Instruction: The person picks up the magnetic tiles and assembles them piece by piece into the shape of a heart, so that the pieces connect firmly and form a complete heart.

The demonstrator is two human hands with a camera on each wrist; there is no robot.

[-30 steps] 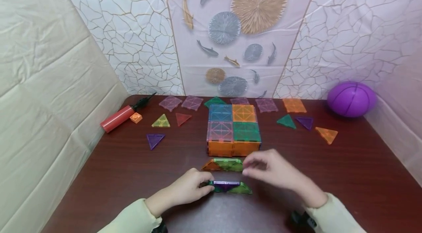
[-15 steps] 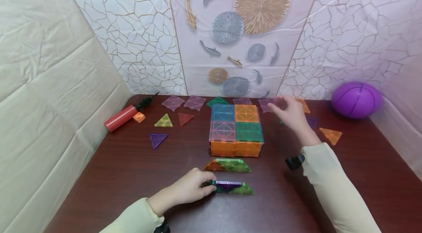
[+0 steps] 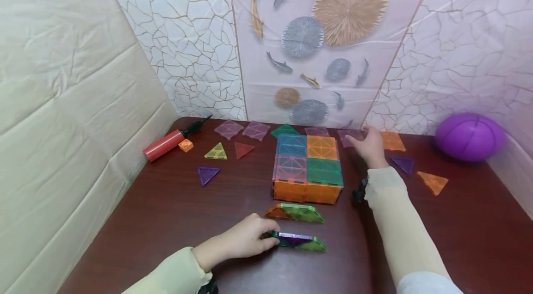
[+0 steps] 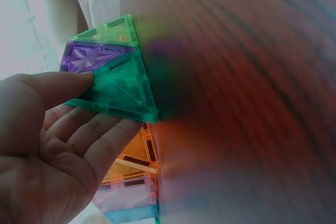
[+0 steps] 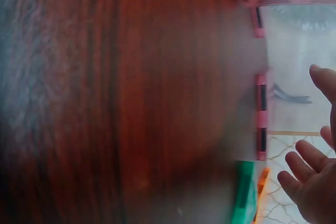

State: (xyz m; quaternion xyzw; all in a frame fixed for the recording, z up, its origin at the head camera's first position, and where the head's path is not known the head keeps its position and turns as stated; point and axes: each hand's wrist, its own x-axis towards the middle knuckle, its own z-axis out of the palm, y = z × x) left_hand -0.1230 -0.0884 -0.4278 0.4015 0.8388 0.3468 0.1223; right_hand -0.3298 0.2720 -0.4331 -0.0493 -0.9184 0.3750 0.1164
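My left hand (image 3: 250, 237) pinches the end of an upright row of joined triangular magnetic tiles. In the left wrist view the thumb lies on the dark green triangle tile (image 4: 118, 87), with fingers behind it; the purple (image 4: 93, 56) and lime (image 4: 113, 32) triangles follow. A second row, orange and lime (image 3: 301, 213), stands upright behind it. My right hand (image 3: 371, 147) reaches to the back of the table beside a pinkish-purple square tile (image 3: 345, 138). In the right wrist view its fingers (image 5: 302, 167) are spread and hold nothing, apart from the tile's edge (image 5: 262, 114).
Centrally stands a box of square tiles (image 3: 306, 190), close left of my right forearm. Loose triangles, such as the yellow (image 3: 216, 151) and orange (image 3: 434, 183) ones, lie on both sides. A red pump (image 3: 164, 145) lies far left, a purple ball (image 3: 470, 137) far right.
My right hand has left the orange-and-lime row and moved to the far right back of the table. The left hand keeps its pinch on the front row. The head view has shifted slightly.
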